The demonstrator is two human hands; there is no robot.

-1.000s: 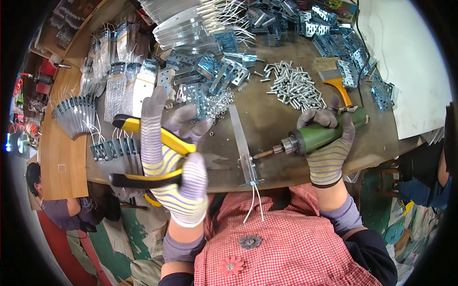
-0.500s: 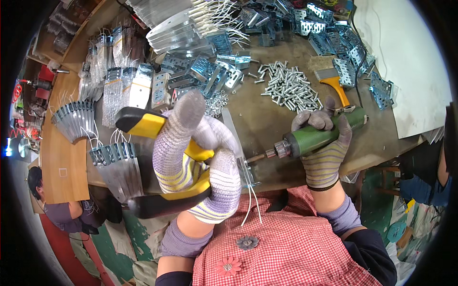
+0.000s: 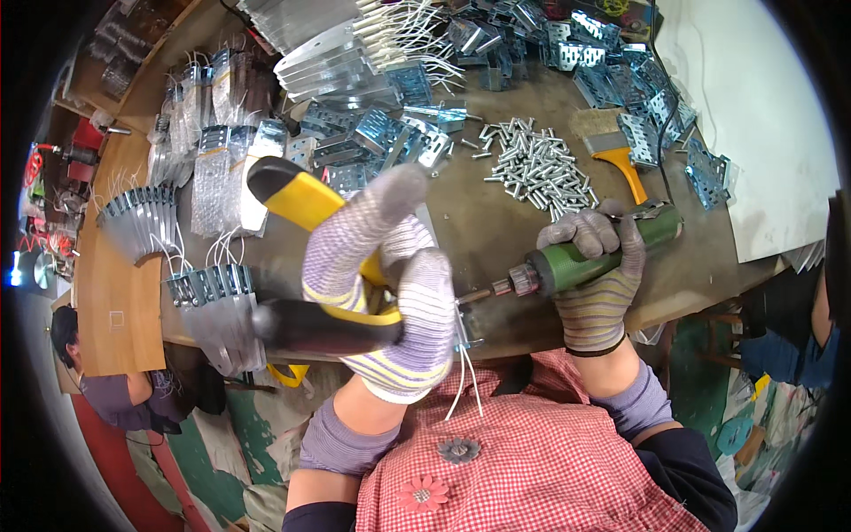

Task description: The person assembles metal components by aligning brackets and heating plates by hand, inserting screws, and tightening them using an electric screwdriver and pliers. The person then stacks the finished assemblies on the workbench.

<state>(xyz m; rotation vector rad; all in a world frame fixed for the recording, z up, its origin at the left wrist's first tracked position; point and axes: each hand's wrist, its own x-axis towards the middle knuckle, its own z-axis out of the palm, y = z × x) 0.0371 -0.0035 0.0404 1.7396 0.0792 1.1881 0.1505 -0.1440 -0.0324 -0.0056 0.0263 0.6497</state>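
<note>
My left hand [image 3: 417, 310], in a striped knit glove, is closed around a pair of pliers [image 3: 332, 326] with black and yellow handles. The jaws of the pliers are hidden behind the glove. Just right of that hand is a thin metal piece [image 3: 462, 333] with two white wires hanging toward my apron. My right hand [image 3: 596, 288], gloved too, grips a green electric screwdriver [image 3: 658, 230] lying nearly level. Its bit [image 3: 474, 295] points left and reaches the metal piece; whether it sits on a screw is too small to tell.
Loose screws [image 3: 539, 168] are heaped beyond the screwdriver, beside a yellow-handled brush [image 3: 623, 164]. Blue-tinted metal brackets [image 3: 612, 84] pile up at the back. Wired metal plates [image 3: 217, 319] and bubble-wrapped bundles [image 3: 217, 182] stand at left. A black cord [image 3: 665, 133] runs down toward the screwdriver.
My left hand has shifted slightly right, and the pliers' handles have swung upward. My right hand and the screwdriver have moved a little left, with the bit still at the metal piece.
</note>
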